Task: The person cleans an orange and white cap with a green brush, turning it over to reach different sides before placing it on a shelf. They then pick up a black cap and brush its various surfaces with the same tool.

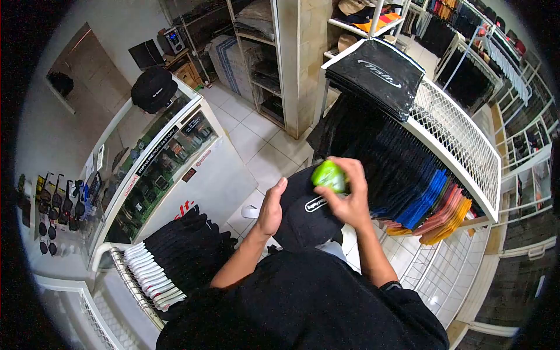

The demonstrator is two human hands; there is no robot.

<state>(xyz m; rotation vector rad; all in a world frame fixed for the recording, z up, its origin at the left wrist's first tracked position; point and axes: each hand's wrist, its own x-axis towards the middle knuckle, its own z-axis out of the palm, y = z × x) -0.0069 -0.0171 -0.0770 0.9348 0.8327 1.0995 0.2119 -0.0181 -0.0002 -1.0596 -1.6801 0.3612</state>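
Observation:
A black cap (306,213) with a white oval-outlined label on its front is in front of my chest. My left hand (271,209) grips the cap at its left side, with part of the fingers hidden at its edge. In my right hand (351,192) is a bright green, palm-sized object (330,176) with pale markings, pinched between thumb and fingers. It overlaps the cap just above the label; its exact kind I cannot tell.
A glass display counter (169,169) with another black cap (154,89) on top stands to the left. Black garments (186,251) hang on a rack at lower left. On the right, a clothes rack (461,140) carries folded black packages (376,76). White floor tiles (256,149) run between.

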